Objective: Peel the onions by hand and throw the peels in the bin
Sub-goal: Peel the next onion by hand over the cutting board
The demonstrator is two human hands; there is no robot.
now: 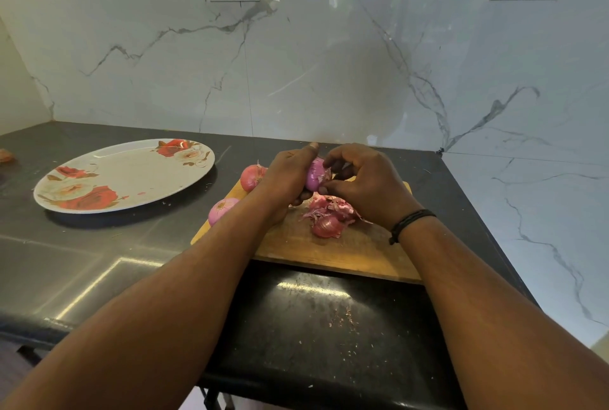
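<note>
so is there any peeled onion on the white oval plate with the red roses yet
No, the white oval plate with red roses holds nothing, while the left hand grips the purple onion being peeled over the wooden cutting board.

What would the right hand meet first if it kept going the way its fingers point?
The right hand points left at the onion gripped by the left hand. Its fingertips already pinch peel there, so that onion comes first.

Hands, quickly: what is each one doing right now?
Left hand: grips the onion.
Right hand: pinches the peel on that onion.
</note>
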